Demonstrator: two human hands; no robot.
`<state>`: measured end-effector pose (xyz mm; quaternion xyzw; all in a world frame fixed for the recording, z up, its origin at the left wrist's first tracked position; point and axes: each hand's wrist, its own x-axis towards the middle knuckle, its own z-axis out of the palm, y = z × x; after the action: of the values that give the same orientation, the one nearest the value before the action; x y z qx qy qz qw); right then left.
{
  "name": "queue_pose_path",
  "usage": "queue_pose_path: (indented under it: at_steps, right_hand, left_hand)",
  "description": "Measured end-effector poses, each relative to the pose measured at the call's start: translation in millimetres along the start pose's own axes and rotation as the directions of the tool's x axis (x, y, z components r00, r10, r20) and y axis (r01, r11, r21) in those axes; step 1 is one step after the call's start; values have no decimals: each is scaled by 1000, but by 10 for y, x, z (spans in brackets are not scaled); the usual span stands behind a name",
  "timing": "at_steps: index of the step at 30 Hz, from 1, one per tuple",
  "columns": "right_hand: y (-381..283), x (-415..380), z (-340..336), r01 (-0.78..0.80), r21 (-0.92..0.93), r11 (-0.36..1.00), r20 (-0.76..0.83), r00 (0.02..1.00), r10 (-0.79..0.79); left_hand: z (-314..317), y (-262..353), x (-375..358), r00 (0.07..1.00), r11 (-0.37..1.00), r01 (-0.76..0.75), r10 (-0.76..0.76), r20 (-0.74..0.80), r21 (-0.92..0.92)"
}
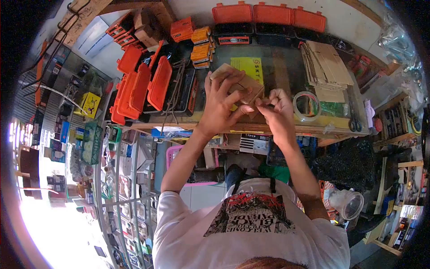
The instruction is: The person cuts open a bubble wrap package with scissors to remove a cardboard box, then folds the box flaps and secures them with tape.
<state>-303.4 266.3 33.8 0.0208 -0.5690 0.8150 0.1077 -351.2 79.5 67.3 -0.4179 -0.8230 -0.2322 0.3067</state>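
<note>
A small brown cardboard box (251,85) is held up over the workbench between both hands. My left hand (224,98) wraps round its left side, fingers across the top and thumb at the lower edge. My right hand (278,110) pinches the box's lower right end, where a flap seems to be; the fingertips partly hide it. Beneath the box lies a yellow sheet (251,67) with black lettering. A roll of clear tape (307,106) rests on the bench just right of my right hand.
Open black cases with orange lids (160,83) stand at the left, more (271,15) along the back. Small yellow boxes (201,47) are stacked behind. Flattened cardboard (324,67) lies at the right, with scissors (355,124) near the bench's front edge (201,127). A pink basket (171,154) sits below.
</note>
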Motion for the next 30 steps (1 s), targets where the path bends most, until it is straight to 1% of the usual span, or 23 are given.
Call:
queue_pose_path:
  at_steps: [1,2,4,7,8,9,10,11,12,15,18,21,24,30]
  right_hand:
    - [1,14,-15,55,-39,998,18,998,-55]
    - [-12,8,-42,37,-169,985,41,999,-31]
    - [-84,-8,-106,11,-421,907,76,997,24]
    - [-428,-54,-160,118,-617,778,167,986,-17]
    - [-601,-59,-121,199,-696,690,191,977,-90]
    - [-650,-22,-137,404,-733,547,338,915,-222]
    - [-691,68,-181,582,-726,366,487,811,-323]
    - [-743,161,-208,722,-674,157,631,673,-385]
    - [-802,225,-194,779,-625,47,703,588,-401]
    - [-753,399,-227,853,-519,-53,799,462,-385]
    - [-736,472,-198,885,-465,-32,823,419,-383]
    - [-658,504,-242,896,-443,-31,817,389,-425]
    - [-622,539,-255,898,-440,0,805,394,-444]
    - [-780,498,-170,875,-482,-39,819,434,-376]
  left_hand:
    - [2,-9,-2,1000,1000,-1,1,-8,-3]
    - [9,-15,-1,1000,1000,-2,2,-17,-8]
    - [18,-31,7,1000,1000,-7,6,-29,-19]
    - [-5,-28,21,999,1000,-6,5,-37,-22]
    - [-10,-16,10,999,1000,-1,0,-36,-24]
    - [-10,-13,-4,999,1000,-1,0,-35,-20]
    - [-5,-19,-6,999,1000,-4,4,-35,-18]
    - [2,-26,5,999,1000,-11,10,-38,-16]
    - [5,-31,11,999,1000,-15,14,-40,-22]
    - [9,-35,11,999,999,-19,17,-43,-44]
    - [-11,-30,-1,999,999,-5,3,-44,-53]
    - [-28,-10,3,999,999,-5,3,-40,-41]
    - [-27,-20,2,999,1000,-8,7,-41,-29]
    - [-3,-51,26,997,999,-40,39,-65,-13]
